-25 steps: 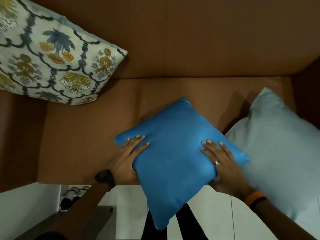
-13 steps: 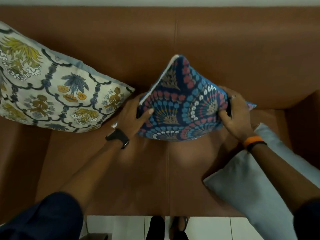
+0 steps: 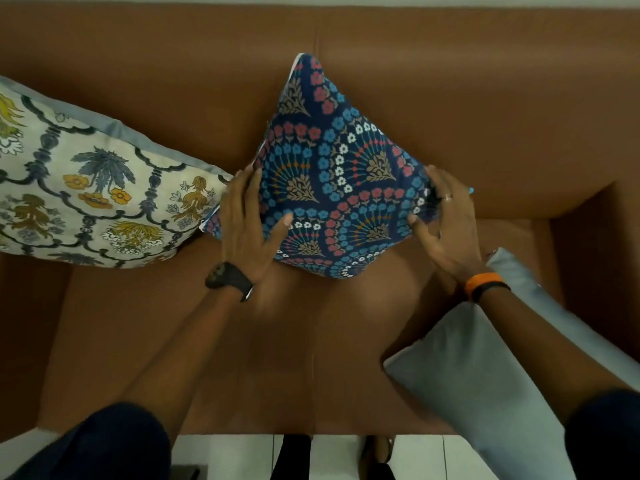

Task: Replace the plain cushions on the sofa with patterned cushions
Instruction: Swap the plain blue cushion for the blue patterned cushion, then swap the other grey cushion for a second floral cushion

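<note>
A dark blue cushion with a red, blue and white floral pattern [image 3: 332, 174] stands on one corner against the backrest of the brown sofa [image 3: 485, 98], in the middle. My left hand [image 3: 247, 216] lies on its left edge with the thumb across its front. My right hand [image 3: 446, 220] grips its right corner. A cream cushion with blue and yellow flowers [image 3: 90, 195] leans against the backrest at the left, touching the blue one. A plain pale grey cushion [image 3: 485, 368] lies on the seat at the right, under my right forearm.
The sofa's right armrest [image 3: 595, 244] rises beside the grey cushion, the left armrest [image 3: 24, 334] at the other end. Bare seat [image 3: 263, 358] stretches between my arms. White floor tiles [image 3: 239, 455] and my dark legs show below the seat's front edge.
A second ago I held the cushion flat at the seat's front edge, plain blue side up. It has since been turned patterned side out, moved to the backrest and stood more upright.
</note>
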{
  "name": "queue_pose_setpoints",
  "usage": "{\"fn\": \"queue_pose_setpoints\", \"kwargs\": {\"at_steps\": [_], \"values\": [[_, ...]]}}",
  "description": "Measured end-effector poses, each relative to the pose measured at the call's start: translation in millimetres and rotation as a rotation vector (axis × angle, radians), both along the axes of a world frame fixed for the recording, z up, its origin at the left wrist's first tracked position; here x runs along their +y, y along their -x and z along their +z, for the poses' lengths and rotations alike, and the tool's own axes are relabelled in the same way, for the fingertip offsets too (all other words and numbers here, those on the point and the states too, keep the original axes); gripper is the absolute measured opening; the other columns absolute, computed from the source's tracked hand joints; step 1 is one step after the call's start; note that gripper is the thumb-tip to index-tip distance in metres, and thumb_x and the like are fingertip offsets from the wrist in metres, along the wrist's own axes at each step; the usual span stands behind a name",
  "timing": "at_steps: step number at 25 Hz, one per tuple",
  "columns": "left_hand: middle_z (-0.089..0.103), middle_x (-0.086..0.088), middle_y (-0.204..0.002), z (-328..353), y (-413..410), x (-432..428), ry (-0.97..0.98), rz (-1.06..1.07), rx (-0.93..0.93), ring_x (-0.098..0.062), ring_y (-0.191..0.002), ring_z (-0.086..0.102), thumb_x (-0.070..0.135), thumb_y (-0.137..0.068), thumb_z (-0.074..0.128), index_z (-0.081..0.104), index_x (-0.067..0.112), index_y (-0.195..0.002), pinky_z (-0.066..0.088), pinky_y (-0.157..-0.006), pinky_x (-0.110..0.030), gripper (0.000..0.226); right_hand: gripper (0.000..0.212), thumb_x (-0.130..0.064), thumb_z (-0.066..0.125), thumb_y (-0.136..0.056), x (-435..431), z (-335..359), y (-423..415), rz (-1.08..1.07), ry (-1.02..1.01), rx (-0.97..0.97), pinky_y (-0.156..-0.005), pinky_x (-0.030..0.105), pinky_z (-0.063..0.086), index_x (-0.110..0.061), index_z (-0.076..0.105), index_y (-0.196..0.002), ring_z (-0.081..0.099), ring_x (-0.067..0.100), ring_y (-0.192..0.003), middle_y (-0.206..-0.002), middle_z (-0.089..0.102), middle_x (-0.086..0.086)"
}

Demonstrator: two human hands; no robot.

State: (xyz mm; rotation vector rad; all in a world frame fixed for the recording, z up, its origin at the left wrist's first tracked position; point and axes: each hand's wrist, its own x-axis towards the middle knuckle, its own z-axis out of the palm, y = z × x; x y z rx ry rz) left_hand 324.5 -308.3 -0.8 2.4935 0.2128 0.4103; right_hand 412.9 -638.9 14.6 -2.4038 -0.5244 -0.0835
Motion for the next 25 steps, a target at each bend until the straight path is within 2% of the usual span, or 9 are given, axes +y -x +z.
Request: {"fn": "queue_pose_setpoints", "kwargs": {"at_steps": [4,8,11,14,17,19,21,23,25], "values": [[0.03,-0.015,-0.166,-25,64,-85,-0.115,-0.294,0.025,-0.029,-0.159,0.018,0.062,-0.1,0.048,0.029,0.011,-0.159,0.02,-0.127,-0.057,0.081,0.077,-0.046,0.06,-0.093,-110,-6,64,0.167,0.195,0.035,-0.13,0.055,0.028,-0.008,0.044,-0.157,0.038,0.036,-0.155,-0.165,0.043,0.016],[0.028,-0.013,-0.167,-65,132,-191,-0.032,-0.523,0.095,-0.03,-0.158,0.018,0.056,-0.093,0.065,0.031,0.009,-0.158,0.014,-0.13,-0.051,0.087,0.075,-0.042,0.066,-0.091,-245,-21,133,0.26,0.342,0.116,-0.126,0.061,0.034,-0.02,0.042,-0.158,0.036,0.031,-0.156,-0.166,0.041,0.011],[0.02,-0.005,-0.171,-101,173,-268,-0.1,-0.651,0.176,-0.029,-0.159,0.016,0.067,-0.087,0.065,0.023,0.012,-0.161,0.013,-0.131,-0.047,0.102,0.081,-0.041,0.074,-0.086,-340,-37,182,0.282,0.412,0.134,-0.126,0.063,0.032,-0.018,0.044,-0.158,0.031,0.029,-0.16,-0.168,0.04,0.01],[0.013,-0.007,-0.173,-135,203,-322,-0.298,-0.811,0.249,-0.03,-0.16,0.012,0.077,-0.083,0.059,0.014,0.015,-0.163,0.015,-0.13,-0.051,0.111,0.087,-0.047,0.072,-0.087,-406,-60,222,0.425,0.504,0.072,-0.134,0.057,0.019,-0.019,0.038,-0.162,0.021,0.029,-0.164,-0.175,0.028,0.008],[0.017,-0.013,-0.171,-161,215,-352,-0.387,-0.757,0.244,-0.034,-0.159,0.013,0.077,-0.082,0.059,0.01,0.014,-0.163,0.022,-0.127,-0.058,0.114,0.1,-0.037,0.071,-0.085,-446,-87,238,0.544,0.656,-0.049,-0.137,0.051,0.003,-0.02,0.021,-0.169,0.01,0.03,-0.167,-0.18,0.009,0.006],[0.022,-0.015,-0.169,-167,211,-362,-0.381,-0.7,0.226,-0.035,-0.159,0.015,0.077,-0.082,0.058,0.01,0.014,-0.163,0.023,-0.126,-0.059,0.113,0.107,-0.023,0.077,-0.083,-455,-104,239,0.535,0.716,-0.138,-0.137,0.051,0.001,-0.019,0.015,-0.17,0.007,0.03,-0.167,-0.181,0.002,0.007],[0.027,-0.014,-0.167,-164,206,-368,-0.343,-0.658,0.239,-0.034,-0.158,0.019,0.08,-0.077,0.062,0.017,0.013,-0.162,0.022,-0.127,-0.059,0.117,0.101,-0.022,0.08,-0.089,-448,-114,235,0.478,0.677,-0.192,-0.135,0.054,0.012,-0.019,0.019,-0.169,0.015,0.032,-0.165,-0.18,0.009,0.009],[0.029,-0.01,-0.167,-152,198,-369,-0.228,-0.629,0.271,-0.03,-0.158,0.021,0.084,-0.067,0.069,0.022,0.017,-0.161,0.018,-0.129,-0.055,0.124,0.091,-0.025,0.082,-0.091,-437,-111,229,0.421,0.599,-0.206,-0.129,0.058,0.027,-0.016,0.031,-0.165,0.029,0.034,-0.161,-0.175,0.026,0.011],[0.028,0.0,-0.168,-134,185,-362,-0.062,-0.602,0.311,-0.02,-0.158,0.022,0.078,-0.068,0.072,0.021,0.026,-0.16,0.016,-0.131,-0.05,0.117,0.09,-0.031,0.086,-0.086,-432,-96,221,0.407,0.544,-0.155,-0.127,0.059,0.029,-0.014,0.039,-0.162,0.034,0.033,-0.159,-0.171,0.035,0.012]]}}
